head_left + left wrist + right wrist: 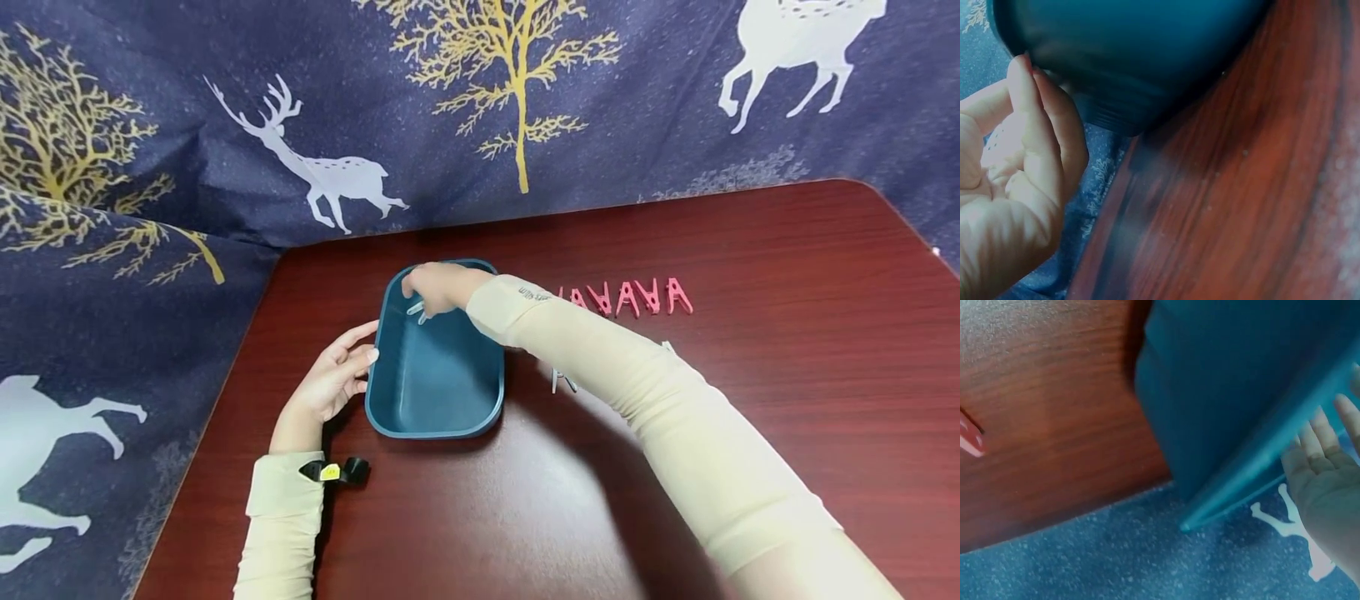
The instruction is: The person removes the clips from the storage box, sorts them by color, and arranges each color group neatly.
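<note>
A blue rectangular bin [438,375] stands on the table. My left hand [333,379] touches the bin's left side from outside with its fingertips; in the left wrist view its thumb and fingers lie against the outer wall near the rim. My right hand [442,285] reaches over the rim into the far part of the bin. In the right wrist view, the fingers of that right hand [1329,462] are extended and spread. Just below them in the head view, a pale clothespin [417,312] shows inside the bin, partly covered by the hand.
Several pink clothespins [627,298] form a row right of the bin, some hidden behind the right sleeve [600,350]. Another pale clothespin [562,380] lies beside the bin, partly under that arm. Patterned dark blue cloth [450,108] hangs behind the reddish-brown table [787,333].
</note>
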`<action>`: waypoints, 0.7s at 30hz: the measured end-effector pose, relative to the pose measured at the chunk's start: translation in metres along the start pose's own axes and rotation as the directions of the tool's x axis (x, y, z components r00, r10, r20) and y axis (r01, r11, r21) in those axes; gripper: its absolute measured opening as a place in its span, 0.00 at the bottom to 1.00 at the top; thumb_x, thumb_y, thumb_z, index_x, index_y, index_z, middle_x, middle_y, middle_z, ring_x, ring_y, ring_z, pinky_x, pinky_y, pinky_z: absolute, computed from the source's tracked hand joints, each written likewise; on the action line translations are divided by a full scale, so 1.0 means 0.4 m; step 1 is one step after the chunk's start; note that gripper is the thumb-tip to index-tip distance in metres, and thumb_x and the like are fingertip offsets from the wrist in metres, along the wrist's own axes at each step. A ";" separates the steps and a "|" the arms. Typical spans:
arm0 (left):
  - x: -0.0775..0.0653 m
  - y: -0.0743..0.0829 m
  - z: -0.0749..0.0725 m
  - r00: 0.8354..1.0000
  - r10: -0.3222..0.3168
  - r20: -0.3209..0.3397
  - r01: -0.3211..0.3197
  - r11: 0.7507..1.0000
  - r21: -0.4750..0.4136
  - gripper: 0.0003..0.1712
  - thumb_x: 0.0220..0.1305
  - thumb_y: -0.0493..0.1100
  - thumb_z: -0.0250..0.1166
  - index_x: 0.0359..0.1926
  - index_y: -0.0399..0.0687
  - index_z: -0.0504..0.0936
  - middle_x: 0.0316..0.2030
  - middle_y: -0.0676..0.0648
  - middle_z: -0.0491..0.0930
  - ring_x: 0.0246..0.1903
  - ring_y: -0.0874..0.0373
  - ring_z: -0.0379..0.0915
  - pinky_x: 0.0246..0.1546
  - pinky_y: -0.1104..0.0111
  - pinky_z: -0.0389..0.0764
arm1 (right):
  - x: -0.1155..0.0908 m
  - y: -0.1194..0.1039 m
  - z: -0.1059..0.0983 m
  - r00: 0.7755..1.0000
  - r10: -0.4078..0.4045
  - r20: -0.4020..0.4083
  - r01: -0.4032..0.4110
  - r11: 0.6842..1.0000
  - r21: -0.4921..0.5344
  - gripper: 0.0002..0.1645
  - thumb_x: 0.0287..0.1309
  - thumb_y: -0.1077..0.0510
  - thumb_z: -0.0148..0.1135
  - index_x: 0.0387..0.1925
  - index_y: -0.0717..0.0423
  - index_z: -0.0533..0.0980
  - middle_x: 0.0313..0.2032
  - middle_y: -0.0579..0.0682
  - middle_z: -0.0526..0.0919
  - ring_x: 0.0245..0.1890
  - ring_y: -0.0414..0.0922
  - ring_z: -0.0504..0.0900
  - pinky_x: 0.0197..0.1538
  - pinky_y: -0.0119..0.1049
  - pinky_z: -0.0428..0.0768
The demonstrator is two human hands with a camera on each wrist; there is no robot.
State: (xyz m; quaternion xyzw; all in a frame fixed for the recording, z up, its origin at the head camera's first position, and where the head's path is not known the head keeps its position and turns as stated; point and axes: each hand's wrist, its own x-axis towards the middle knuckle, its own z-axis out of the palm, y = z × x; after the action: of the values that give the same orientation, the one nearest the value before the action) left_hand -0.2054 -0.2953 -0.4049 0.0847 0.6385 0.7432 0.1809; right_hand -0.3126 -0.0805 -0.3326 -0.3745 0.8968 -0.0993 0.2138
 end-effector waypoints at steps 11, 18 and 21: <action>-0.002 -0.005 -0.001 1.000 0.019 0.021 -0.018 0.999 -0.029 0.26 0.71 0.28 0.46 0.67 0.47 0.62 0.40 0.51 0.81 0.33 0.63 0.80 0.26 0.74 0.81 | 0.025 0.004 0.060 0.999 0.040 -0.026 -0.044 0.973 -0.225 0.26 0.69 0.60 0.48 0.67 0.48 0.65 0.66 0.52 0.67 0.64 0.48 0.66 0.61 0.41 0.71; 0.000 -0.006 -0.003 1.000 0.015 0.023 -0.014 0.999 -0.033 0.26 0.71 0.28 0.45 0.67 0.47 0.62 0.39 0.52 0.81 0.32 0.64 0.80 0.26 0.74 0.81 | 0.031 0.008 0.078 0.997 0.047 -0.059 -0.061 0.966 -0.251 0.22 0.67 0.59 0.52 0.61 0.52 0.72 0.61 0.53 0.72 0.58 0.49 0.70 0.61 0.42 0.71; 0.000 -0.007 -0.006 1.000 0.017 0.025 -0.016 0.999 -0.032 0.26 0.71 0.28 0.45 0.68 0.46 0.61 0.39 0.52 0.81 0.32 0.63 0.80 0.26 0.74 0.81 | 0.031 0.013 0.079 0.997 0.033 -0.068 -0.048 0.972 -0.229 0.17 0.66 0.59 0.53 0.54 0.54 0.76 0.53 0.53 0.77 0.48 0.47 0.75 0.52 0.39 0.76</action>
State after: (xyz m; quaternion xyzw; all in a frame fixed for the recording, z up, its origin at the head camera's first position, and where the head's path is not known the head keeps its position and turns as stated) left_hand -0.2058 -0.2972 -0.4080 0.0963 0.6235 0.7537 0.1843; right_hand -0.3093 -0.0863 -0.3664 -0.3750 0.9161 -0.0019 0.1420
